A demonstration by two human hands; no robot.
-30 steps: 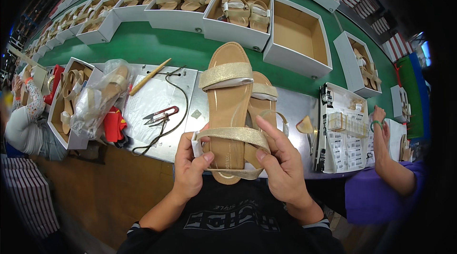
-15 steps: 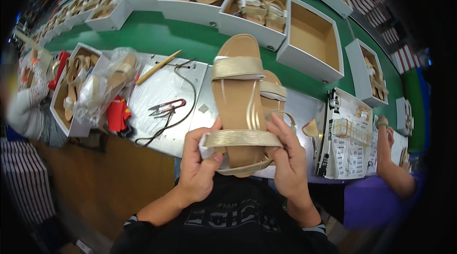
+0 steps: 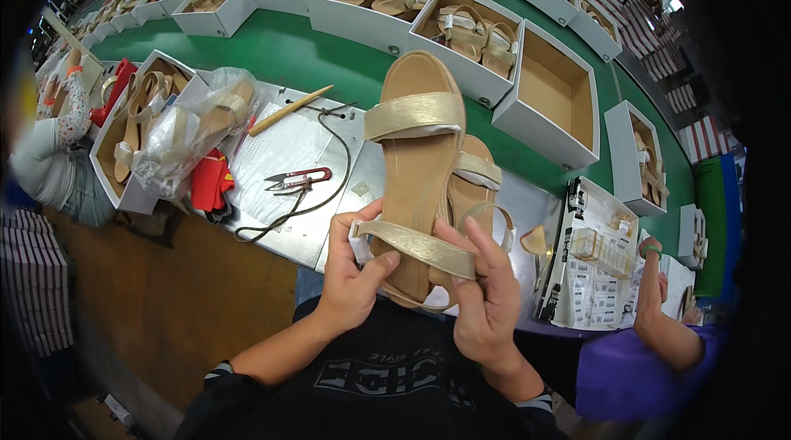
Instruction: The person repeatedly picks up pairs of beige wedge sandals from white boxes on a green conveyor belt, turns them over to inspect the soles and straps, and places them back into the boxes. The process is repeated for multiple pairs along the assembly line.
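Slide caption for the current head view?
Left hand and right hand holding a gold-strapped sandal, red-handled snips lying to the left.

- The sandal [image 3: 416,156] between my left hand [image 3: 353,279] and right hand [image 3: 488,308] blocks my straight path forward; a second sandal [image 3: 476,186] shows just behind it.
- Leftward, I can pass low over the metal table [image 3: 310,236] only around the cord [image 3: 349,157], red-handled snips [image 3: 290,179] and wooden stick [image 3: 290,110].
- Beyond, a green strip [image 3: 321,61] gives me a lane up to the shoebox walls [image 3: 354,24].
- On my right, the label tray [image 3: 562,267] and a co-worker's forearm [image 3: 667,334] narrow my way.
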